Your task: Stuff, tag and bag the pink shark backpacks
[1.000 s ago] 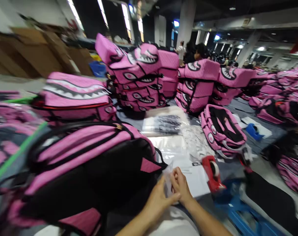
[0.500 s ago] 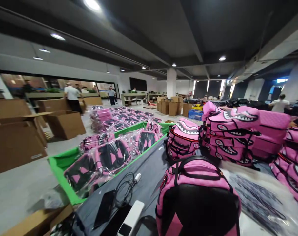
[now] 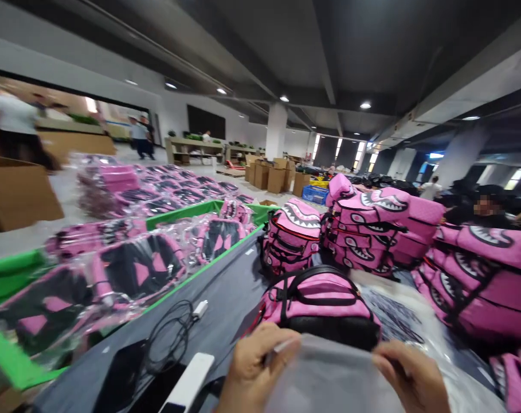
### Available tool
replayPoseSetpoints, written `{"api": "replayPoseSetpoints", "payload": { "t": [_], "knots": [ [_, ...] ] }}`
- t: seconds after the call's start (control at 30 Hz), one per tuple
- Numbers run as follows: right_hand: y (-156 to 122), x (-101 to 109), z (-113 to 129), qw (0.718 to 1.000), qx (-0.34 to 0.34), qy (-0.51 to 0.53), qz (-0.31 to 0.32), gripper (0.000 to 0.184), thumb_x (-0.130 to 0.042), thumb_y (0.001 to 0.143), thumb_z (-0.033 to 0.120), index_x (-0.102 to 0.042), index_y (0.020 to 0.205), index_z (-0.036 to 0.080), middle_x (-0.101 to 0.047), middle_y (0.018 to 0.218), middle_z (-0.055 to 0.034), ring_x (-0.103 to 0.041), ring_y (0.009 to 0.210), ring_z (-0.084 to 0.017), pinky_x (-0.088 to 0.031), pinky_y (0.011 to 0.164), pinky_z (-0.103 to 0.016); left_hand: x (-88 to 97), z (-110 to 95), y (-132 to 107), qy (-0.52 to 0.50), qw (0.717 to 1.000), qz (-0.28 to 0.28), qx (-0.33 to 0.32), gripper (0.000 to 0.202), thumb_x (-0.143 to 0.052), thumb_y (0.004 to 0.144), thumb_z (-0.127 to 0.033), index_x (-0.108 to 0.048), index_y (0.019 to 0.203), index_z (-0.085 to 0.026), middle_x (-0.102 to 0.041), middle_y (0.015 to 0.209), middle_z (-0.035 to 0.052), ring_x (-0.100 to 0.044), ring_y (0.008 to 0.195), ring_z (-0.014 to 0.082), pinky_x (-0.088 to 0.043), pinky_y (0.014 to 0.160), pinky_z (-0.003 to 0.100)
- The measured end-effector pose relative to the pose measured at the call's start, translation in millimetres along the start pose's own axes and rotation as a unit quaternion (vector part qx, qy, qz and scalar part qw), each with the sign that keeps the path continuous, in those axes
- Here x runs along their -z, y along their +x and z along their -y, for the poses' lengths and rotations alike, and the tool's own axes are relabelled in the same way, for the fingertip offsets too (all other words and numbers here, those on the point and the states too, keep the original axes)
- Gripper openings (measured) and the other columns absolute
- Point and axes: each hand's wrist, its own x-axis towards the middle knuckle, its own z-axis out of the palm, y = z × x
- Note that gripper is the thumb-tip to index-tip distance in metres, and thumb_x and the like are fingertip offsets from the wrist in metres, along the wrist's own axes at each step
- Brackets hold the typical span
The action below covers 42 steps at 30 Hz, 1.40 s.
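Observation:
Both hands pinch the upper edge of a clear plastic bag (image 3: pixel 333 373), one at each side. My left hand (image 3: pixel 258 364) has thumb and fingers closed on the bag's left corner. At the right corner, my right hand (image 3: pixel 412 373) is closed on it in the same way. Just behind the bag, a pink backpack (image 3: pixel 320 295) with a black back panel and black top handle stands on the dark table (image 3: pixel 238 281). The bag hides the backpack's lower part.
To the left stands a green-rimmed bin (image 3: pixel 165 221) full of plastic-wrapped pink backpacks. On the table lie a coiled cable (image 3: pixel 169 338), a black phone (image 3: pixel 120 373) and a white device (image 3: pixel 191 381). Stacked pink backpacks (image 3: pixel 363 229) and flat plastic bags (image 3: pixel 398 315) are at right.
Both hands have come into view from below, holding the plastic bag in front of the backpack. My view has turned to the right, so the bin and table items sit further left.

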Motion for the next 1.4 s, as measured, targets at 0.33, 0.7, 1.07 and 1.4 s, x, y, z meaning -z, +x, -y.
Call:
{"api": "replayPoseSetpoints", "payload": {
  "t": [0.33,0.7,1.07,1.4],
  "knots": [
    [166,-14,-45,0.994,-0.066,0.038,0.079,0.055,-0.056,0.092,0.067,-0.063,0.071,0.017,-0.048,0.057,0.0031,-0.037,0.053,-0.009,-0.029,0.05,-0.023,4.9,31,110,-0.147,0.972,-0.046,0.179,0.052,-0.073,0.063,-0.068,-0.068,0.067,-0.016,-0.063,0.066,0.0015,-0.051,0.062,0.014,-0.04,0.056,0.023],
    [144,-44,-46,0.994,0.102,-0.037,-0.031,0.016,-0.061,0.099,0.036,-0.07,0.097,0.022,-0.067,0.098,-0.0072,-0.064,0.089,-0.019,-0.053,0.081,-0.032,6.1,39,94,-0.11,0.954,0.022,0.279,0.086,-0.069,0.054,-0.081,-0.065,0.107,-0.013,-0.043,0.047,-0.0088,-0.033,0.046,0.0104,-0.028,0.045,0.022],
    [128,-29,-27,0.975,0.159,0.075,0.134,0.054,-0.049,0.098,0.066,-0.069,0.108,0.016,-0.064,0.081,-0.0067,-0.057,0.07,-0.016,-0.047,0.065,-0.027,25.8,43,74,-0.029,0.964,0.15,0.22,0.075,-0.057,0.073,-0.079,-0.065,0.11,-0.014,-0.028,0.052,-0.011,-0.028,0.048,0.0103,-0.024,0.046,0.022],
    [102,-3,11,0.963,0.131,0.1,0.212,0.054,-0.046,0.099,0.066,-0.063,0.113,0.017,-0.057,0.086,-0.004,-0.051,0.07,-0.014,-0.042,0.061,-0.025,28.7,-82,56,0.195,0.941,0.066,-0.27,0.027,-0.045,0.103,-0.028,-0.065,0.086,-0.022,-0.065,0.083,-0.0002,-0.064,0.072,0.0107,-0.052,0.065,0.018]
  ]
}}
